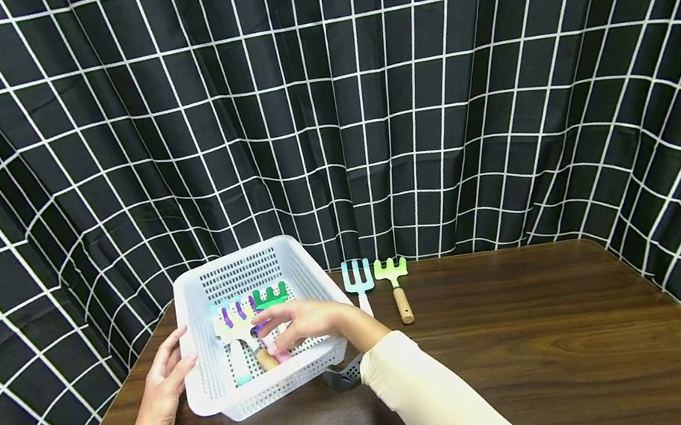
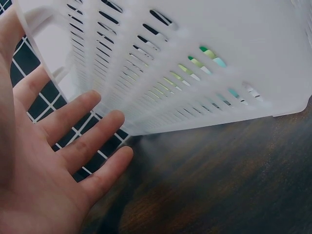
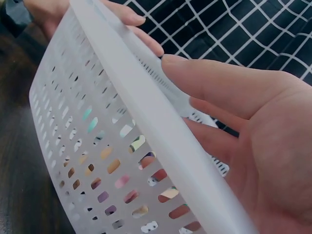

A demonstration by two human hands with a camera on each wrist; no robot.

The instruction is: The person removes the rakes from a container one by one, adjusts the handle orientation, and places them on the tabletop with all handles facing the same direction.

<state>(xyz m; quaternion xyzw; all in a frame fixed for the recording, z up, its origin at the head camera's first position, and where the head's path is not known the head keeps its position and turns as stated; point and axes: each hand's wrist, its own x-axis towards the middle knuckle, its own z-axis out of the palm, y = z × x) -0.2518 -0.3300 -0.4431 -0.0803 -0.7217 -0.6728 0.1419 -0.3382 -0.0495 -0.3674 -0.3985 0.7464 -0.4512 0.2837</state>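
A white perforated plastic basket holds several small garden hand tools. Among them are a green hand rake, a wooden handle, a pink handle and a white handle with a teal end; purple prongs show as well. My left hand is at the basket's left side, its fingers spread by the wall. Over the right rim reaches my right hand, above the tools. Its thumb is extended and no tool shows in its grasp; the rim hides part of its fingers.
On the brown wooden table, right of the basket, lie a light-blue hand fork and a lime-green hand rake with a wooden handle. A black curtain with white grid lines stands around the table's back and sides.
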